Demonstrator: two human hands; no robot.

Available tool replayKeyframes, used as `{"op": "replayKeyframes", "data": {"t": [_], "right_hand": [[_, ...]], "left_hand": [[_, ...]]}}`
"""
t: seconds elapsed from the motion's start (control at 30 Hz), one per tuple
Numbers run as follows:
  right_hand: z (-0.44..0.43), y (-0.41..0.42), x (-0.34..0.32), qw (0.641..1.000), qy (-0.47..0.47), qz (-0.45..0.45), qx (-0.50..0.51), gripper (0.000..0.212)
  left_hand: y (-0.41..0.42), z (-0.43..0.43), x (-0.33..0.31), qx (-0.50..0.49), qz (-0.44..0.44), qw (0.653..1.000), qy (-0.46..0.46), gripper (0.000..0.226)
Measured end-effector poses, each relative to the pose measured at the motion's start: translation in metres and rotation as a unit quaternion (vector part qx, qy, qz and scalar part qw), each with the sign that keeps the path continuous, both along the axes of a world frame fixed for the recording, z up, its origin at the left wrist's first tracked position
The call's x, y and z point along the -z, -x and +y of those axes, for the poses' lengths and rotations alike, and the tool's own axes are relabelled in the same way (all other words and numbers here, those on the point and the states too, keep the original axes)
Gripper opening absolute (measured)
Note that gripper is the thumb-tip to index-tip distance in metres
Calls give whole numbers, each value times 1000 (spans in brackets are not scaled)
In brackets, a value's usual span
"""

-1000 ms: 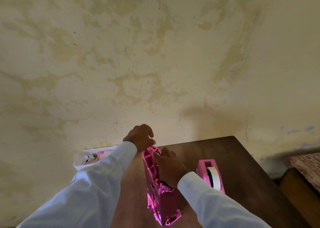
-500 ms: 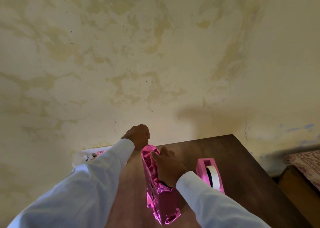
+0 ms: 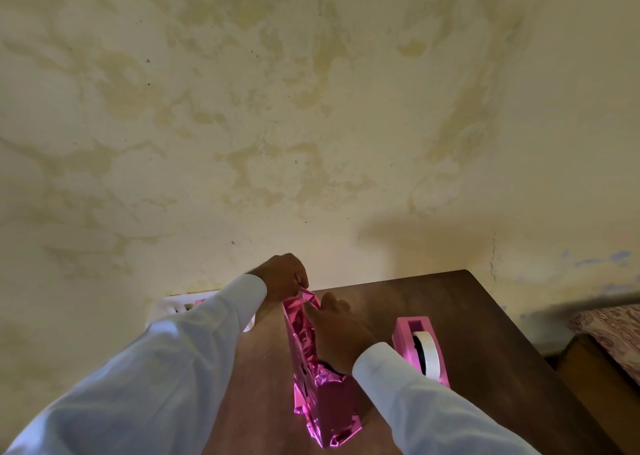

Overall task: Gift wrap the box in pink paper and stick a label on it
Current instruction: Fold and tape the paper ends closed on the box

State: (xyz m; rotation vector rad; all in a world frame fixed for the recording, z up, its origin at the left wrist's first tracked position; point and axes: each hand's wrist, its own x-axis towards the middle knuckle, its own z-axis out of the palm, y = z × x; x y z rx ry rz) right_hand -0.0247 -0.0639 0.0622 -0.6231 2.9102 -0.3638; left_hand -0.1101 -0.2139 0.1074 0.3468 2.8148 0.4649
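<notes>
Left hand (image 3: 281,276) pinches pink paper (image 3: 307,297) flap at far end; right hand (image 3: 337,337) grips box (image 3: 327,404) (standing on edge); tape dispenser (image 3: 420,349) just beside.

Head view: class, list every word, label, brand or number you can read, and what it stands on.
None can be read.
The box, dispenser and tape roll show no print.
The tray holds things too small and hidden to read.
</notes>
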Motion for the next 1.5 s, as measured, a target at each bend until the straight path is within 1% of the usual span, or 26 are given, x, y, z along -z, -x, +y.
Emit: {"op": "replayKeyframes", "data": {"t": [0.13, 0.2, 0.3, 0.37, 0.4, 0.47, 0.5, 0.57, 0.63, 0.7, 0.77, 0.8, 0.93, 1.07, 1.33, 1.43, 1.5], "right_hand": [[0, 0, -1, 1000, -3, 1, 0, 62], [0, -1, -2, 1000, -6, 3, 0, 64], [0, 0, -2, 1000, -17, 10, -3, 64], [0, 0, -2, 1000, -17, 6, -4, 65], [0, -1, -2, 1000, -12, 4, -4, 65], [-1, -2, -2, 1000, 4, 2, -1, 62], [-1, -2, -2, 1000, 11, 2, 1, 60], [0, -1, -1, 1000, 20, 1, 6, 57], [0, -1, -1, 1000, 25, 1, 8, 56], [1, -2, -3, 1000, 30, -2, 8, 60], [1, -1, -3, 999, 41, -2, 8, 64], [1, 0, -4, 999, 50, -3, 7, 63], [5, 6, -15, 999, 49, -21, -1, 47], [7, 6, -23, 999, 14, -32, -31, 38], [2, 2, -15, 999, -9, -25, -42, 33], [2, 1, -15, 999, -2, -16, -38, 36], [2, 0, -17, 999, 4, -13, -37, 35]], "left_hand": [[1, -1, -5, 13, 21, 1000, -10, 31], [4, -6, -5, -12, 46, 999, -25, 30], [9, -11, -10, -68, 91, 990, -87, 24], [8, -13, -11, -64, 57, 992, -91, 18], [7, -13, -11, -51, 18, 996, -68, 25], [3, -12, -5, -28, -59, 998, -17, 47], [2, -11, 0, -20, -71, 997, -4, 51], [2, -9, 7, -10, -49, 999, -10, 46], [2, -5, 9, -4, -23, 999, -28, 36], [1, -3, 8, 7, -11, 1000, -24, 31], [0, -2, 7, 12, 0, 1000, -15, 31], [-1, -2, 7, 9, 5, 1000, -17, 32], [-4, -3, 7, -11, 25, 999, -28, 31], [-10, 0, 8, -21, 60, 998, -13, 31], [-23, 0, 7, -17, 81, 996, -13, 26], [-27, -2, 11, -11, 106, 994, -18, 26], [-33, -1, 14, 6, 126, 992, -5, 29]]}}
